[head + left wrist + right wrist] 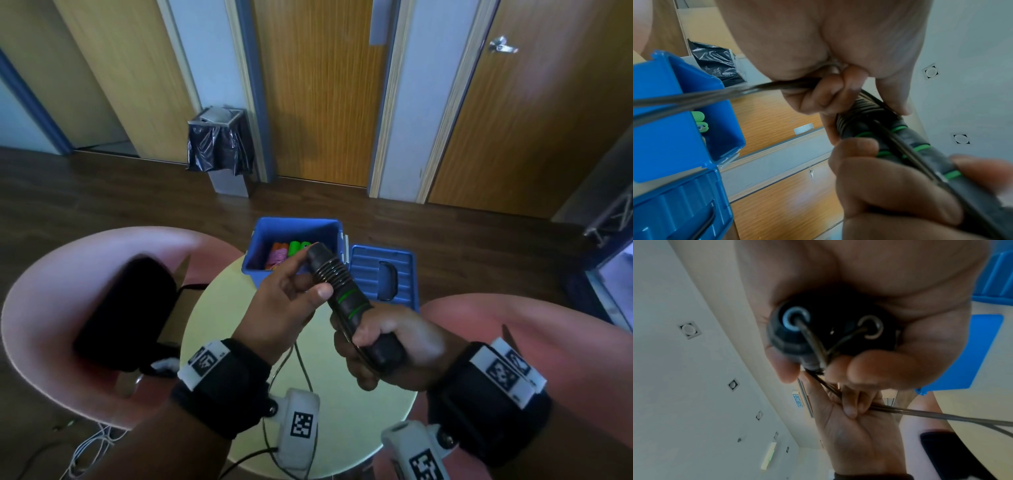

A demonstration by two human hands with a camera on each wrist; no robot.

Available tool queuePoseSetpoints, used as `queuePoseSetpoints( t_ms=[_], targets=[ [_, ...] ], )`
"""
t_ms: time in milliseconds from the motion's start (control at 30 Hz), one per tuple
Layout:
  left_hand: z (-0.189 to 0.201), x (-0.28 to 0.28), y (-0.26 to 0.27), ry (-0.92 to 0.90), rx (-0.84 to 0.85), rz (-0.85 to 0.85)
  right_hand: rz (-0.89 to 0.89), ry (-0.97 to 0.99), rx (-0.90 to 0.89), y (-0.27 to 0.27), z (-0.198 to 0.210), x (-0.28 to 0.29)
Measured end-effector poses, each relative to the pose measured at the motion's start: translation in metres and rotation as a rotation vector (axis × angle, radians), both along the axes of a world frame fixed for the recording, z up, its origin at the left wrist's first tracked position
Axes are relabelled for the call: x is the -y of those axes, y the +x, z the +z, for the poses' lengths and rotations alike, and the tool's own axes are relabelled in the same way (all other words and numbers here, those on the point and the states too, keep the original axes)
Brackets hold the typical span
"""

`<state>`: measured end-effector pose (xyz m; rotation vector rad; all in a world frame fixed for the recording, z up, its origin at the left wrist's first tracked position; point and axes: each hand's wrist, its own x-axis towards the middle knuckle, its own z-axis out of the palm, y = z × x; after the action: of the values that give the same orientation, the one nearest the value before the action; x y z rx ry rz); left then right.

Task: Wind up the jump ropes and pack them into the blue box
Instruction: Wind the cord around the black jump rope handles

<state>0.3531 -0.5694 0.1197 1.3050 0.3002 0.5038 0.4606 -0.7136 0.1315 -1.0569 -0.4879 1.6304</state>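
Two black jump-rope handles with green rings (pixel 346 298) are held together in my right hand (pixel 373 346), which grips their lower half above the table. Thin dark cord (pixel 330 270) is wound round their upper part. My left hand (pixel 310 279) pinches the loose cord (pixel 694 97) beside the coils, and the cord trails down past my wrist. In the right wrist view the handle ends (pixel 797 327) face the camera, cords coming out of both. The open blue box (pixel 255 246) stands behind my hands and holds pink, orange and green ropes (pixel 291 250).
The blue lid (pixel 370 267) lies flat to the right of the box on the round pale table (pixel 212 322). Pink chairs flank the table, the left one (pixel 51 291) holding a black bag (pixel 126 308). A lined bin (pixel 219 147) stands by wooden doors.
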Motion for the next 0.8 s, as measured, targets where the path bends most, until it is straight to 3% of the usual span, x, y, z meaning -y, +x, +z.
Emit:
queuePoseSetpoints(
  t_ms=[200,333,467,567,700,800],
  targets=[
    [0.005,0.006,0.006,-0.048,0.072,0.066,0.217,0.192,-0.421,0.0,-0.001,-0.006],
    [0.007,0.0,0.004,-0.019,-0.002,0.116,0.188,0.176,-0.404,-0.003,-0.004,-0.017],
    [-0.004,-0.018,-0.006,-0.029,-0.089,0.205,0.073,-0.045,-0.064,-0.008,-0.003,-0.034],
    [-0.017,-0.037,-0.012,0.036,-0.119,0.317,-0.098,-0.164,0.4,-0.02,0.003,-0.056],
    [-0.016,-0.053,-0.015,0.093,-0.121,0.396,-0.143,-0.158,1.075,-0.033,0.01,-0.08],
    [-0.013,-0.072,-0.021,0.106,-0.138,0.348,-0.141,-0.137,1.116,-0.038,0.009,-0.103]
  ],
)
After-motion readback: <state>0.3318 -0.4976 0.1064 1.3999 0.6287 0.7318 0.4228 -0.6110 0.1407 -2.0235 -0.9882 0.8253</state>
